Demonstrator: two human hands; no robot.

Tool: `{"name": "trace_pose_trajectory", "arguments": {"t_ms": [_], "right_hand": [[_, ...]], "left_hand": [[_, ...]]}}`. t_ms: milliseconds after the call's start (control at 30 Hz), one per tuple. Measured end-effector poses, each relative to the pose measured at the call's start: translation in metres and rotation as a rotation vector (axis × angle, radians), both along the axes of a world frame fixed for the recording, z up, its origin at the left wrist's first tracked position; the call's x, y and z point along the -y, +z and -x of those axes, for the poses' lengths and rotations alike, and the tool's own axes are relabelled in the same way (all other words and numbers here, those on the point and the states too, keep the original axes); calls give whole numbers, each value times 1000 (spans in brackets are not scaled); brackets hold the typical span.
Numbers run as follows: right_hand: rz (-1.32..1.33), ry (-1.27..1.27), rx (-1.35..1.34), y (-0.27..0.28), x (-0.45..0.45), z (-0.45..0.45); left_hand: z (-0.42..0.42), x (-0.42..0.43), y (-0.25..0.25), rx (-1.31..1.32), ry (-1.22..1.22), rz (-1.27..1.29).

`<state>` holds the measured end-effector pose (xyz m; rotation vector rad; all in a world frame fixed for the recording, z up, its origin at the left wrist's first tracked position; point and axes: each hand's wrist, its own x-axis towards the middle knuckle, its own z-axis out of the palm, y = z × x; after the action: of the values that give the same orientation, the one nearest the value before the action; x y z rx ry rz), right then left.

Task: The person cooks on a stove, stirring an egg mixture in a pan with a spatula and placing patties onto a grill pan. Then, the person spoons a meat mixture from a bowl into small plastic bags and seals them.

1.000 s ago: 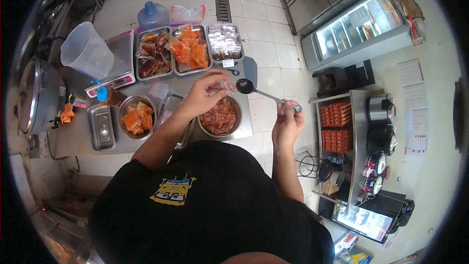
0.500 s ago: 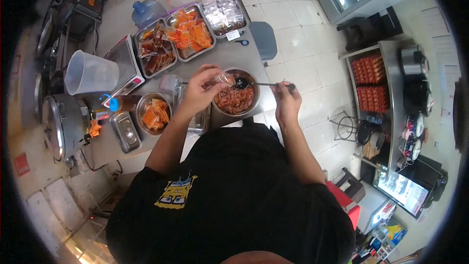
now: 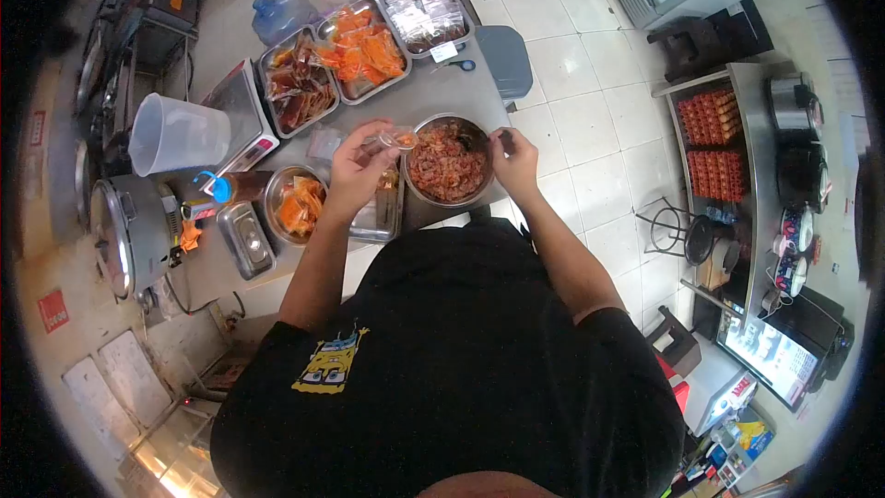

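Observation:
My left hand (image 3: pixel 361 169) pinches a small clear plastic cup (image 3: pixel 400 139) with some reddish food inside, tilted at the left rim of a steel bowl (image 3: pixel 412 186). Chopped reddish-brown food (image 3: pixel 449 166) fills the bowl. At the bowl's right rim, my right hand (image 3: pixel 515 164) is closed round the dark handle of a spoon (image 3: pixel 505 140); its head is down in the food, mostly hidden. Left of my left forearm stands a second bowl (image 3: pixel 269 206) of orange packets (image 3: pixel 300 207). Between the two bowls lies a rectangular steel tray (image 3: pixel 380 221), partly behind my left hand.
Along the table's far edge are trays of brown packets (image 3: pixel 300 92), orange packets (image 3: pixel 369 51) and silvery packets (image 3: pixel 424 14). A scale (image 3: pixel 235 115), a translucent tub (image 3: pixel 180 136), a lidded steel box (image 3: pixel 246 240) and a large pot (image 3: pixel 134 235) stand left. A shelf (image 3: pixel 751 166) is at right.
My right hand has moved left and down towards the bowl, and the spoon's head has gone from beside the cup into the food. My left hand and cup have shifted slightly left.

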<state>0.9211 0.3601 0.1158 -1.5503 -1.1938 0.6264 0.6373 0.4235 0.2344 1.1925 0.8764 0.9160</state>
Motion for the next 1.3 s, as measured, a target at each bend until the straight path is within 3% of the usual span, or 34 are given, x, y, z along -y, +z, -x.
{"name": "trace_pose_trajectory", "arguments": {"t_ms": [167, 233, 300, 433, 500, 700, 800, 1000, 1133, 1300], "right_hand": [[29, -143, -331, -32, 3, -14], [46, -149, -318, -43, 5, -18], [142, -261, -557, -52, 6, -21], [237, -322, -706, -64, 7, -23], [291, -321, -782, -60, 8, -24], [189, -141, -558, -47, 10, -18], [161, -284, -587, -57, 6, -18], [83, -297, -454, -37, 10, -23], [78, -343, -683, -33, 12, -25], [59, -307, -671, -14, 20, -32]], "left_hand": [[12, 0, -6, 66, 116, -41], [15, 1, -6, 98, 142, -77], [16, 2, -1, 242, 132, 10], [19, -1, -5, 289, 163, -19], [19, -3, 1, 445, 137, 25], [21, -7, 4, 410, 127, -23], [17, -7, 6, 447, 142, -16], [19, -12, 18, 459, 256, 84], [22, -16, 19, 453, 304, 126], [19, -12, -7, 285, 256, 108]]}}
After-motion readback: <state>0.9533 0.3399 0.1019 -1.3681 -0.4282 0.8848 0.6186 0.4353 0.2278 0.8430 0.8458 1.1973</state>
